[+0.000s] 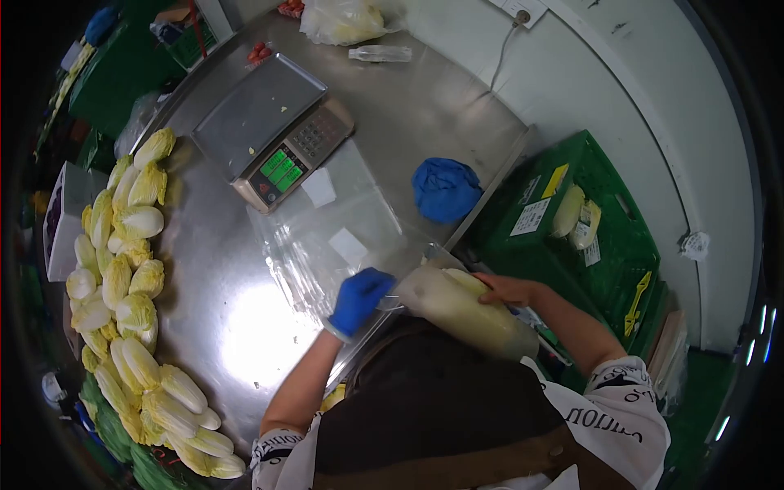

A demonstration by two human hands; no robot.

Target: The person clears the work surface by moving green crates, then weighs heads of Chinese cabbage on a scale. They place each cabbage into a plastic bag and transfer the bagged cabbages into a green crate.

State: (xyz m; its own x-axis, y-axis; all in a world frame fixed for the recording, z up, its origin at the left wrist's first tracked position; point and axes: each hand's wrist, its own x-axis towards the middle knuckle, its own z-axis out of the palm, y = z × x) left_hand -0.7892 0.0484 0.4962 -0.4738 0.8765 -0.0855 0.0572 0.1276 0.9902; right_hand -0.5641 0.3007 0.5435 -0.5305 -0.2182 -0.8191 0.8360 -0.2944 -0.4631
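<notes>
My left hand [359,302], in a blue glove, has its fingers bent together beside the open end of a plastic bag; whether it pinches the film is too small to tell. My bare right hand [506,291] is closed on a pale, filled plastic bag [461,314] held against the apron. Pale cabbage shows through the film. Flat clear bags [314,245] lie on the steel table with white labels on them. A scale [278,135] with a lit green display stands behind them.
Many pale yellow cabbages [135,278] line the table's left side. A crumpled blue glove or bag [447,189] lies near the right edge. Beyond that edge, a green crate [523,220] holds bagged cabbages [569,211]. A clear bag [347,20] sits at the back.
</notes>
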